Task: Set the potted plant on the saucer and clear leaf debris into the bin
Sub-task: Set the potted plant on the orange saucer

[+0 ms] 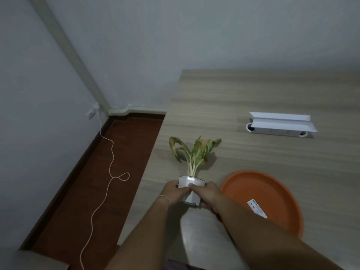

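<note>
A small white pot (190,183) with a drooping green and yellowed plant (195,152) is near the table's left edge. My left hand (174,191) grips the pot's left side and my right hand (206,194) grips its right side and base. I cannot tell whether the pot rests on the table or is lifted. The round orange saucer (272,191) lies on the table just to the right of my right hand, with a white label (257,208) on it. My right forearm covers the saucer's near-left part. No bin and no loose leaf debris are visible.
The wooden table (253,94) reaches to the wall. A white folded box-like object (280,123) sits at the right rear. The table's left edge drops to a dark red floor with a thin white cable (109,172) from a wall socket (91,113).
</note>
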Tool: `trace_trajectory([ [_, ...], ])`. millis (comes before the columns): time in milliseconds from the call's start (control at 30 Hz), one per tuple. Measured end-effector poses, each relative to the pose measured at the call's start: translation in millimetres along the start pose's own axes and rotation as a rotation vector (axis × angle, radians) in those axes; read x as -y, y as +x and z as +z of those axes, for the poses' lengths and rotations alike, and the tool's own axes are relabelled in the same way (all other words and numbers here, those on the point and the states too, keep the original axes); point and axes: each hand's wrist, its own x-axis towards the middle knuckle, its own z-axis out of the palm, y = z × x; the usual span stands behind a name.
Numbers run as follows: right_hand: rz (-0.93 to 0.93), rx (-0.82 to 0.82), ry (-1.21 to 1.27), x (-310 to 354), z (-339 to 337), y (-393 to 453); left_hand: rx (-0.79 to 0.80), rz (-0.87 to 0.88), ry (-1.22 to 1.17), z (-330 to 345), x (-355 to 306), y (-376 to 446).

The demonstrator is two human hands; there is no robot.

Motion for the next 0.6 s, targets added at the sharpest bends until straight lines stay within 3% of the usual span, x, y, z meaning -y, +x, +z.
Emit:
trace_trajectory([
  [133, -0.003, 0.078, 0.114, -1.9, -5.9, 3.2, -0.004, 0.048, 0.006, -0.7, -0.6, 6.7],
  [300, -0.222, 0.071, 0.205, 13.0, -33.1, 0.2, -0.029, 0.185, -0.042, 9.1, -27.6, 12.2],
  [600, -0.484, -0.209, 0.178, -8.1, -145.4, -22.2, 0.103, 0.338, -0.042, 100.6, -89.0, -0.9],
])
